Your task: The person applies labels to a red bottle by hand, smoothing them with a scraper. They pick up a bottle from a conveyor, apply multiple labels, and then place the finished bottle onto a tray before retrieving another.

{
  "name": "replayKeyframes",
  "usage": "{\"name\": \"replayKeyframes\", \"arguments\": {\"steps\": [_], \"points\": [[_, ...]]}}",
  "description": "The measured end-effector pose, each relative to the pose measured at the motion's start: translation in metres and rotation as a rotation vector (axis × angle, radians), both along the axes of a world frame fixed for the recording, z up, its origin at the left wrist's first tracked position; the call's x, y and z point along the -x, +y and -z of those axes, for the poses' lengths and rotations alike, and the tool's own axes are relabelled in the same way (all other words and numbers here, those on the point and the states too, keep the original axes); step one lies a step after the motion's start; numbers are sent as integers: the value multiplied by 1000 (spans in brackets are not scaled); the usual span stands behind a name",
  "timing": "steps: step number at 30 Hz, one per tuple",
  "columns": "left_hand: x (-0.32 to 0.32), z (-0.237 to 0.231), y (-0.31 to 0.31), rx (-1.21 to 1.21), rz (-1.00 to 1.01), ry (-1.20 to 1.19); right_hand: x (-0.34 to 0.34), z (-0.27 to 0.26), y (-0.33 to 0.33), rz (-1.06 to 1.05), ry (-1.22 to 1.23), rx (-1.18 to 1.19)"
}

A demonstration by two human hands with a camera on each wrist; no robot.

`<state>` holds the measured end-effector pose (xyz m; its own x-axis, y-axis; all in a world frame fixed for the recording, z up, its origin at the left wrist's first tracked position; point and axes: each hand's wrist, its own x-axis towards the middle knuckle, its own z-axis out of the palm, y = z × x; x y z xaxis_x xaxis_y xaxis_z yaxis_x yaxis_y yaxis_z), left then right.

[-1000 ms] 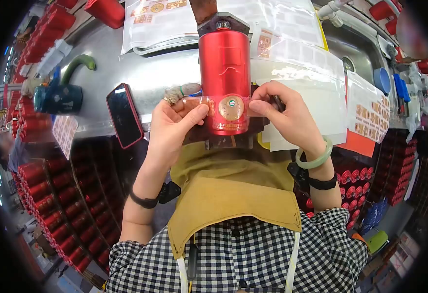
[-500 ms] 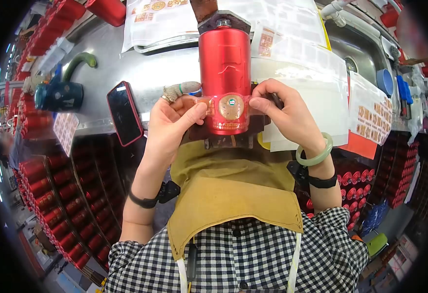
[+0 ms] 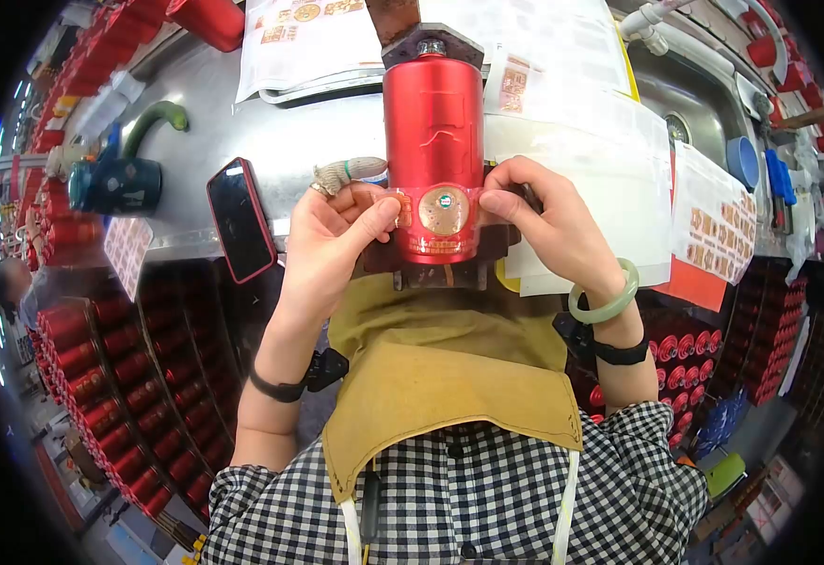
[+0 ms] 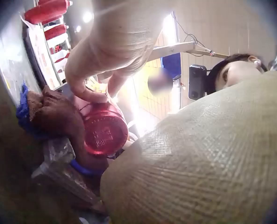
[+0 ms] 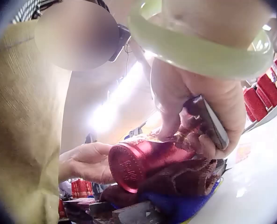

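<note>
A red bottle (image 3: 433, 122) lies on its side on a cloth-padded rest, its dark cap (image 3: 430, 46) pointing away from me. Across its near end runs a clear sticker strip (image 3: 476, 195) with a round gold emblem (image 3: 445, 210). My left hand (image 3: 332, 235) pinches the strip's left end between thumb and fingers; one finger wears a knitted finger sleeve (image 3: 350, 172). At the other side, my right hand (image 3: 553, 221) pinches the strip's right end. A flat metal blade (image 5: 214, 122) is tucked in the right hand's curled fingers. The brown padding cloth (image 5: 185, 179) shows beneath the bottle.
Left of the bottle lie a phone (image 3: 240, 219), a teal mug (image 3: 115, 186) and a green cucumber-like thing (image 3: 153, 122). Sticker sheets (image 3: 713, 221) lie at the right and back. A sink (image 3: 680, 89) is at far right; racks of red bottles (image 3: 129, 377) flank me below.
My left fingers have drawn in slightly toward the bottle, and less of the strip's left end shows. The bottle and right hand stay nearly in place.
</note>
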<state>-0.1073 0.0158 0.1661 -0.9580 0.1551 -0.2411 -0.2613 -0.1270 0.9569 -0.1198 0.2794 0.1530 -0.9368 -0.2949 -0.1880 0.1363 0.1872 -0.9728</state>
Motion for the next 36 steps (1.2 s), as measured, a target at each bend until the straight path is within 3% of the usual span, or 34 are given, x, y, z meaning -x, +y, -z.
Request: {"name": "replayKeyframes", "arguments": {"steps": [32, 35, 36], "points": [[-1, -5, 6, 47, 4, -33, -1, -7, 1, 8, 12, -33], [-2, -6, 8, 4, -49, -18, -3, -30, -1, 169, -52, -130], [-2, -6, 8, 25, -56, -24, -6, -29, 0, 115, 178, -213]]}}
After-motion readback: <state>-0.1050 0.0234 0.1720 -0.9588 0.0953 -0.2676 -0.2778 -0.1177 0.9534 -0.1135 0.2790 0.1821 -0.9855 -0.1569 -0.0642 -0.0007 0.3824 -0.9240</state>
